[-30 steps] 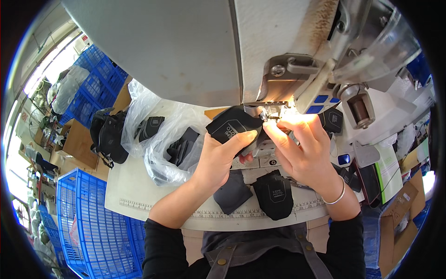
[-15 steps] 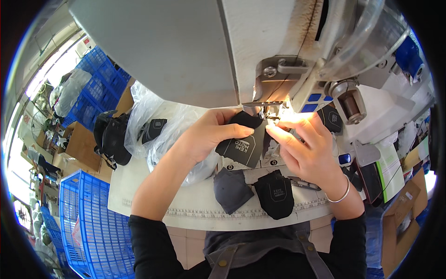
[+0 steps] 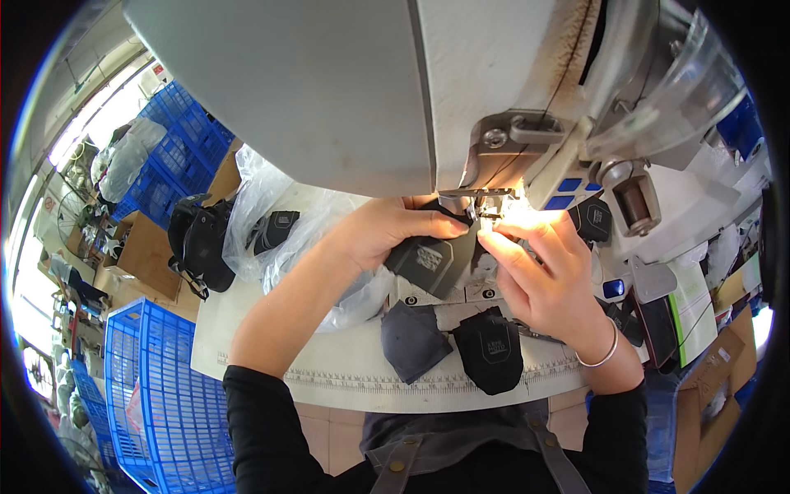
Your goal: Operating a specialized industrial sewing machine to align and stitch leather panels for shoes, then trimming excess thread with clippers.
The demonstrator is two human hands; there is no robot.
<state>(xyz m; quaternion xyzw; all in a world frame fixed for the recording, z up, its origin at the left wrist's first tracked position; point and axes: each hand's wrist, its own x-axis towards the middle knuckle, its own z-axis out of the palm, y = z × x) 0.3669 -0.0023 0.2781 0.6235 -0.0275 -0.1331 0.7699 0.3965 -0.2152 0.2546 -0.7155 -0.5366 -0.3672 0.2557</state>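
Note:
Under the head of a sewing machine [image 3: 313, 90], a dark grey fabric piece [image 3: 418, 272] with a pale printed patch lies at the lit presser foot [image 3: 491, 212]. My left hand [image 3: 380, 234] grips this piece from its left side, thumb on top near the needle area. On the other side, my right hand [image 3: 547, 267] has its thumb and forefinger brought together close by the foot. Glare and the fingers themselves hide what that pinch holds. Nearer to me lie a plain grey fabric piece [image 3: 415, 342] and a black fabric piece [image 3: 487, 350] with a printed outline.
Clear plastic bags [image 3: 354, 300] and a black bag [image 3: 200, 243] lie to the left. A blue plastic crate [image 3: 169, 395] stands beside the table [image 3: 271, 399]. At right are a thread spool [image 3: 636, 202], a dark phone-like slab [image 3: 656, 325] and a cardboard box [image 3: 712, 395].
The machine has shifted slightly right and down in the view. My left hand and the grey piece have moved a little right with it. Both hands keep nearly the same grip.

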